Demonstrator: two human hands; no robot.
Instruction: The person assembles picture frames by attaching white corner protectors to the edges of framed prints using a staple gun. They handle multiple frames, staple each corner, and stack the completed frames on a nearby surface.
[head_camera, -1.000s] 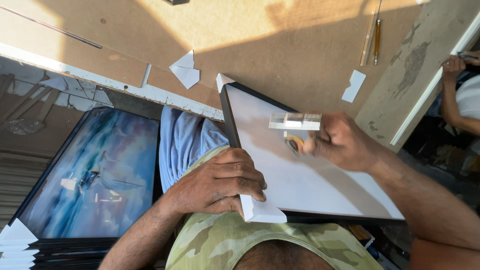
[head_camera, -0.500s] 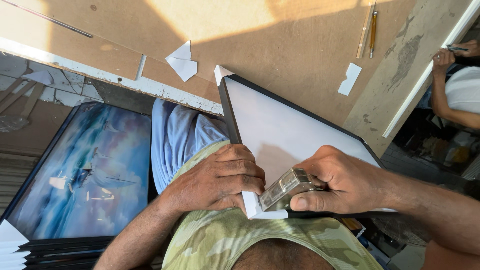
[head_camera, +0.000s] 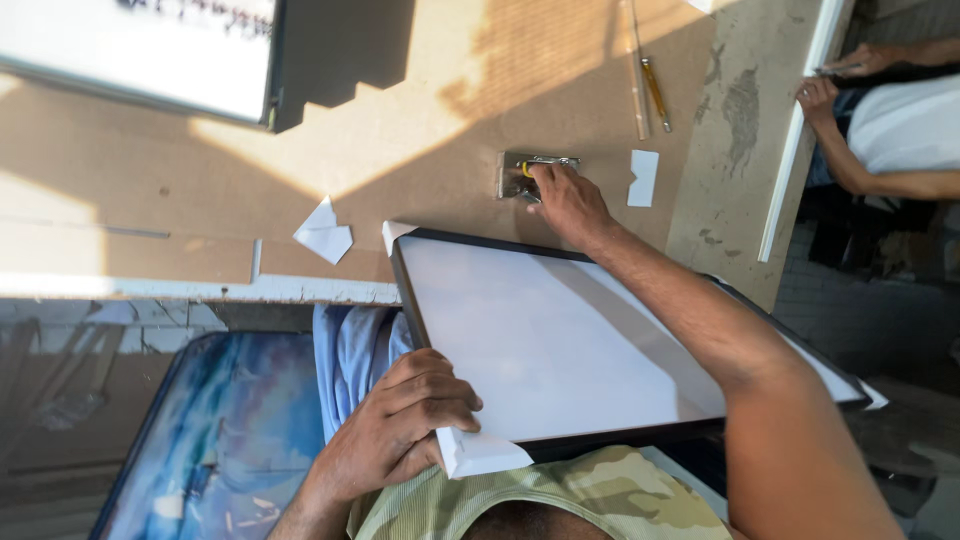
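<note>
Right hand (head_camera: 565, 200) reaches out over the counter (head_camera: 420, 150), fingers resting on metal staple gun (head_camera: 530, 172), grip not clear. Left hand (head_camera: 400, 430) fingers clamped on white corner guard (head_camera: 480, 455) of black-framed panel (head_camera: 560, 340), which leans from lap to counter edge. Best: keep frame pinned steady, tool flat before letting go.

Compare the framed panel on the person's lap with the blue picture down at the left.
The framed panel shows a plain white face; the blue picture shows cloudy blue and white colours. The panel lies across the lap and the table's edge with the left hand gripping its corner; the blue picture sits lower, untouched. Both have dark frames.
</note>
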